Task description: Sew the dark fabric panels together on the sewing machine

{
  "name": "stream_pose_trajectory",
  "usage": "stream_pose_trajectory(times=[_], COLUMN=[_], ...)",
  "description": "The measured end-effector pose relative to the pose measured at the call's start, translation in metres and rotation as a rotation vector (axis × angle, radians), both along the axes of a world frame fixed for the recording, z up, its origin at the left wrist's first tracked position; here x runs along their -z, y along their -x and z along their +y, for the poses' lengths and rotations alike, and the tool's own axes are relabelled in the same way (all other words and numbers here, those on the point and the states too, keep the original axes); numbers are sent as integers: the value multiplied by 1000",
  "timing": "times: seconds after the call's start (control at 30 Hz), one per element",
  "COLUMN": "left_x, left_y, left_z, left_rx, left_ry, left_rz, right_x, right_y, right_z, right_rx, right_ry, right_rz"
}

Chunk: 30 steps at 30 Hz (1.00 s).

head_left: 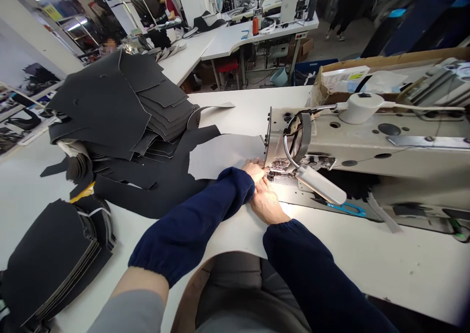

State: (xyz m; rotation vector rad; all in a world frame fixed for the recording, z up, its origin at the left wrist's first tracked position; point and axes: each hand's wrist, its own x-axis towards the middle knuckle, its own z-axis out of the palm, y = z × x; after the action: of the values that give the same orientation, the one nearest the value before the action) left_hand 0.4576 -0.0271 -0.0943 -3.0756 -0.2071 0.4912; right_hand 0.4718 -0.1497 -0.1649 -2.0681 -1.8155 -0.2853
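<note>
Both hands are close together at the needle area of a sewing machine (279,169). My left hand (254,170) holds the right edge of a light grey fabric panel (223,154), its fingers partly hidden by the machine head. Just below and touching it, my right hand (267,203) has its fingers closed at the same edge beside the presser foot. The grey panel lies flat over dark fabric (179,176) on the white table. A small lamp (321,183) lights the stitching spot.
To the left rises a tall pile of dark fabric panels (106,103). A tied bundle of dark pieces (51,259) lies nearer, at lower left. Behind the machine stands a cardboard box (323,81). Blue snips (347,208) rest on the machine bed. Other people are in the background.
</note>
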Motion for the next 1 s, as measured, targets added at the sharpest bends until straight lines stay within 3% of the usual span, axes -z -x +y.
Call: stream_pose_trajectory(times=[0.2, 0.33, 0.6, 0.77, 0.9, 1.0], left_x=[4, 12, 23, 30, 20, 6], left_y=[10, 23, 26, 26, 67, 134], left_z=[3, 2, -16, -16, -16, -19], left_rx=[9, -99, -401, -414, -384, -347], left_ry=[9, 38, -26, -37, 12, 299], left_rz=[-36, -97, -154, -193, -186, -232], right_x=[-8, -8, 0, -1, -9, -13], right_y=[2, -1, -4, -3, 18, 44], right_z=[-45, -68, -66, -66, -92, -119], right_rx=[43, 85, 126, 134, 91, 103], right_ry=[-70, -114, -145, -176, -270, -283], right_rz=[87, 154, 189, 227, 414, 660])
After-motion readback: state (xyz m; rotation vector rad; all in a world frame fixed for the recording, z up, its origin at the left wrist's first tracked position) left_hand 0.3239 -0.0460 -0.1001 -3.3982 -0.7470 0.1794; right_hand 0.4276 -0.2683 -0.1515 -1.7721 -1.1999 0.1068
